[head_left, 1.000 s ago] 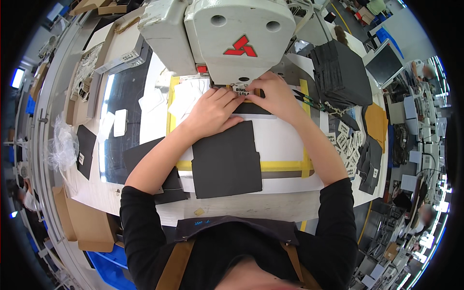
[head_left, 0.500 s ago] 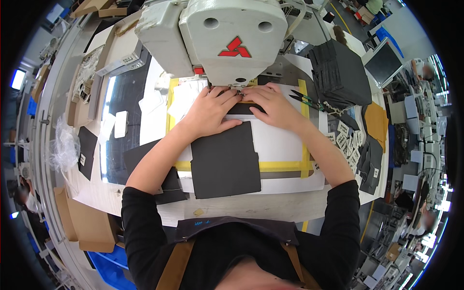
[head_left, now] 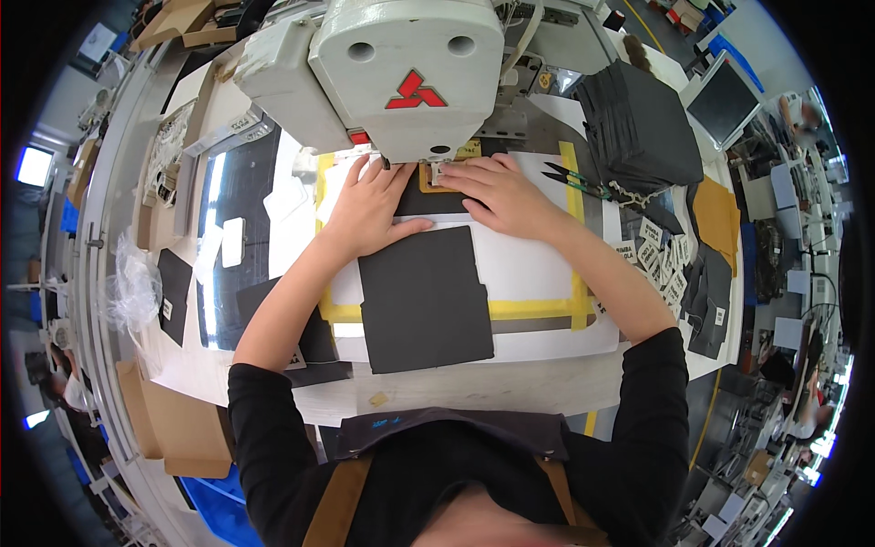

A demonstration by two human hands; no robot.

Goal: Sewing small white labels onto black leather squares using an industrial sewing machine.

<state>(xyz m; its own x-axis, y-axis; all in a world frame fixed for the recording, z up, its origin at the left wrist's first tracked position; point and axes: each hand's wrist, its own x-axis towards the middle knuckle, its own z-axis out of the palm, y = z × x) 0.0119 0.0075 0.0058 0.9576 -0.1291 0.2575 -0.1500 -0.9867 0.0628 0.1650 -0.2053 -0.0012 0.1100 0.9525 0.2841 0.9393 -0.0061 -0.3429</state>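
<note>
My left hand [head_left: 371, 211] lies flat at the left of the sewing machine head [head_left: 408, 77], its fingers spread over the edge of a black fabric piece [head_left: 421, 201] and the white sheet [head_left: 538, 258]. My right hand [head_left: 503, 194] is stretched out from the right, thumb apart. Its fingertips reach the brass-coloured clamp frame [head_left: 439, 190] under the machine head, on the black piece. Whether a small thing is under those fingertips is hidden. Nearer me, a second black fabric panel [head_left: 426, 301] lies on the white sheet, touched by neither hand.
Yellow tape [head_left: 538, 312] borders the sheet. To the right are thread snips [head_left: 576, 182], scattered white labels [head_left: 663, 264], a stack of black pieces [head_left: 638, 125] and a monitor [head_left: 725, 102]. On the left are a white rectangular thing [head_left: 233, 242], a carton [head_left: 169, 201] and clear plastic [head_left: 132, 283].
My left hand has moved left, away from the right hand, and its fingers have spread. More of the clamp frame now shows. The right fingers remain by the clamp. The whole view has shifted slightly.
</note>
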